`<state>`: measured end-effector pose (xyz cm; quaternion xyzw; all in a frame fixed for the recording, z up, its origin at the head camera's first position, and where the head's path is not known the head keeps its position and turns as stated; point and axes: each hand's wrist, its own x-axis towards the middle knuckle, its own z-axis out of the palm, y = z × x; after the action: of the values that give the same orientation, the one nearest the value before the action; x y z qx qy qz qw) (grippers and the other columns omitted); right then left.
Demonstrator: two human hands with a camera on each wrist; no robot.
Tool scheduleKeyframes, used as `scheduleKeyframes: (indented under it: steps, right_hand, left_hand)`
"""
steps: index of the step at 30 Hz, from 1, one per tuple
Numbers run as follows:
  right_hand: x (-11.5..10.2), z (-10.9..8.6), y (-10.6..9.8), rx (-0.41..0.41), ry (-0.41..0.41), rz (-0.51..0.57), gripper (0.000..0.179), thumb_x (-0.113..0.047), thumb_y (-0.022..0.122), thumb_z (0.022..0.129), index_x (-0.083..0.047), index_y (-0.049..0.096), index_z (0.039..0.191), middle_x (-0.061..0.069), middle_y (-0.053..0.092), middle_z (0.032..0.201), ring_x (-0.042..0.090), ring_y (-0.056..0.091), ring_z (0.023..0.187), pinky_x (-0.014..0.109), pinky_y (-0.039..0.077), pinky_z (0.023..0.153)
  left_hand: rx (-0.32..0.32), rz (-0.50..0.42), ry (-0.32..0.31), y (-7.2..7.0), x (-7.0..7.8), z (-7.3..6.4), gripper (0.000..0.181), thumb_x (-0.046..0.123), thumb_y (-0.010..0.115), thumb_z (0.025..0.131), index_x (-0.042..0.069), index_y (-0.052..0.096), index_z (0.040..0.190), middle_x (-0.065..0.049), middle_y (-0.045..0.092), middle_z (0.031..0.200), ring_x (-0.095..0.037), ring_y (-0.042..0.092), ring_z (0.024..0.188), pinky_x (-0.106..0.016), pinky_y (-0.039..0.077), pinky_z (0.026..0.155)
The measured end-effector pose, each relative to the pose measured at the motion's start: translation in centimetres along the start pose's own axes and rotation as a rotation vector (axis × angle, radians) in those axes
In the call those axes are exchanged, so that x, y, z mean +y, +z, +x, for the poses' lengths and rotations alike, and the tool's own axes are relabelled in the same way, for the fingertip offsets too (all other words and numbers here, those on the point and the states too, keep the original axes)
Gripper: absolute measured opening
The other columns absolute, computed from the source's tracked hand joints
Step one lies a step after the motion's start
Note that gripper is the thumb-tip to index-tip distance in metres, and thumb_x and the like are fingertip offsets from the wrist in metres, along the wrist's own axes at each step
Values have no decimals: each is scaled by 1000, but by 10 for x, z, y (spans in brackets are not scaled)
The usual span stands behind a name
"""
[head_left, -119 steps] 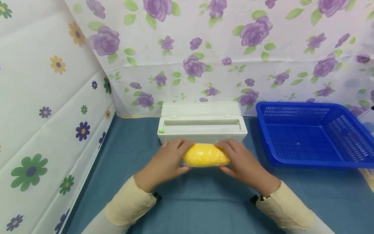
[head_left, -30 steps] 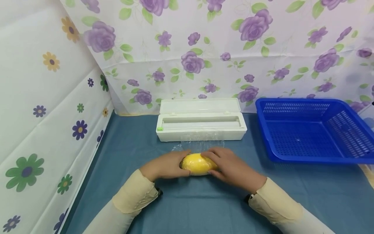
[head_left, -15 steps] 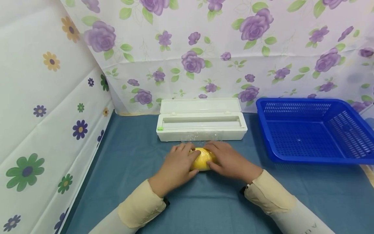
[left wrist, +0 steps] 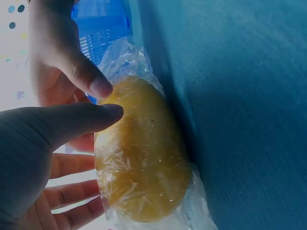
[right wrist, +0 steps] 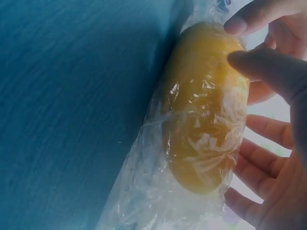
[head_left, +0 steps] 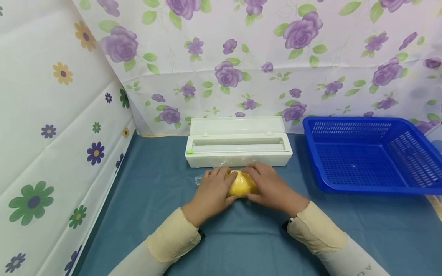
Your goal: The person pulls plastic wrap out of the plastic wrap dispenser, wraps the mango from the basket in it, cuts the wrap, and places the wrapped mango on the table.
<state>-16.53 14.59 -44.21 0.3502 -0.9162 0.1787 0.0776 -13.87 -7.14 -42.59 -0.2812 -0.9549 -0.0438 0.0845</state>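
Note:
A yellow, oval mango (head_left: 242, 184) lies low over the blue cloth, lengthwise between the two hands and wrapped in clear plastic film. My left hand (head_left: 211, 193) grips its left part, thumb on the near side and fingers around the far side. My right hand (head_left: 272, 188) holds the other end in the same way. In the left wrist view, crinkled cling film (left wrist: 122, 57) sticks out past the mango's ends; the right wrist view shows loose film (right wrist: 144, 187) spreading beside it. Both thumb tips rest close together on the fruit.
Right behind the hands stands a white cling film dispenser (head_left: 238, 160) with its lid raised and a roll inside. A blue plastic basket (head_left: 366, 188) sits to the right. Flowered sheets (head_left: 259, 88) hang at the back and left.
The mango has come down toward the cloth, then shifted slightly back toward the dispenser over the last second. My left hand has turned to reach over its far side; film between mango and dispenser is now mostly hidden.

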Motion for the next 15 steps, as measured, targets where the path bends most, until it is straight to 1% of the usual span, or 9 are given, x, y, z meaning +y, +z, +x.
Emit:
scheduleKeyframes:
  steps: [4, 7, 11, 15]
  right_hand:
    - [-1, 2, 2, 14, 18, -25, 66, -36, 89, 77, -9, 60, 130, 11, 58, 127, 30, 55, 117, 52, 44, 105]
    - [-1, 3, 4, 16, 37, -35, 68, -34, 89, 76, -7, 60, 132, 11, 57, 126, 30, 55, 117, 51, 44, 106]
    - [0, 6, 7, 28, 46, -39, 71, -31, 90, 75, -5, 60, 134, 12, 57, 124, 31, 54, 116, 52, 42, 106]
    - [1, 9, 8, 44, 52, -40, 71, -28, 91, 73, -2, 61, 132, 14, 58, 121, 32, 55, 113, 52, 44, 103]
  left_hand:
    - [-27, -18, -41, 4, -2, 5, 73, 42, 83, 82, 13, 55, 142, -10, 59, 133, -30, 56, 122, -50, 46, 96]
    - [-36, -14, -60, 8, -3, 8, 79, 43, 84, 80, 13, 51, 145, -10, 58, 135, -30, 56, 124, -51, 45, 98]
    - [-28, -8, -78, 12, -4, 12, 82, 44, 86, 78, 10, 49, 143, -9, 59, 133, -28, 57, 123, -51, 46, 98]
    - [-8, -40, -104, 16, -4, 16, 82, 41, 89, 75, 7, 49, 139, -12, 59, 133, -29, 58, 122, -51, 47, 95]
